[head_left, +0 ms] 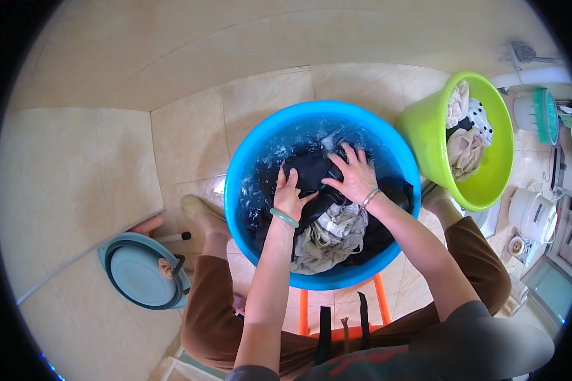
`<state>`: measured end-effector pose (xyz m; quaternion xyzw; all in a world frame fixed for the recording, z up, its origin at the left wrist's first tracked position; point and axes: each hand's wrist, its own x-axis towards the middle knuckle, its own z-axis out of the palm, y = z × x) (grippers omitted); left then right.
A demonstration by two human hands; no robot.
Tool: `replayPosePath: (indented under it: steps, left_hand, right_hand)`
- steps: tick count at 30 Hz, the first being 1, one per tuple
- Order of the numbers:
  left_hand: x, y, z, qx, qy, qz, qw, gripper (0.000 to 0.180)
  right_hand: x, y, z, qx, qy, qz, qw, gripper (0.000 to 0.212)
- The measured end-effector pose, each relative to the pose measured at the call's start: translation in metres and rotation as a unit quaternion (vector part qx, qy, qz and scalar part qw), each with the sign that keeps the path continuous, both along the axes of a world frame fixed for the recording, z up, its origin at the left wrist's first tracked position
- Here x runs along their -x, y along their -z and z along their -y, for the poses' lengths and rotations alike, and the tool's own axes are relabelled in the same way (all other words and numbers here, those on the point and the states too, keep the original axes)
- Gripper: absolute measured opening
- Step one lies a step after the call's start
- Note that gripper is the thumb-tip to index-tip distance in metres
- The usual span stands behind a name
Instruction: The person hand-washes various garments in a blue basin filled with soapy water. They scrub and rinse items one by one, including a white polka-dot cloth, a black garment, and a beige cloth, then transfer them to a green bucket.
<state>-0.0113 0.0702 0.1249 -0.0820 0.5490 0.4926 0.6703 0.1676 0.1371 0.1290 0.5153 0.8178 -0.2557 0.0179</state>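
A large blue plastic tub (268, 120) of water stands between my knees, with wet clothes in it. My left hand (290, 195), with a pale green bangle on its wrist, has its fingers and thumb around a bunched black garment (311, 170) in the middle of the tub. My right hand (354, 176), wearing a silver bangle, lies on the garment's right side with its fingers spread. Closer to me, a light grey-beige garment (330, 238) is heaped above the water. More dark cloth lies around it, partly under water. Some fingertips are hidden by cloth.
A lime-green bucket (426, 136) with light, dark and dotted clothes stands right of the tub. On the left is a grey-blue basin (143, 273). Under the tub show orange stool legs (381, 298). A white appliance (532, 216) stands far right; tiled wall (267, 95) lies beyond.
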Motion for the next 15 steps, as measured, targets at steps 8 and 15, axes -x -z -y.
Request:
replayPosePath:
  steps: [8,15]
  left_hand:
    - [-0.020,0.033,-0.025,-0.003,-0.019,-0.027,0.999,0.070]
    - [-0.016,-0.048,-0.026,-0.099,0.024,0.187,0.977,0.054]
  right_hand:
    - [0.005,0.093,-0.029,0.190,0.137,-0.021,0.972,0.040]
    - [0.026,-0.079,0.039,-0.048,-0.073,-0.318,0.944,0.033]
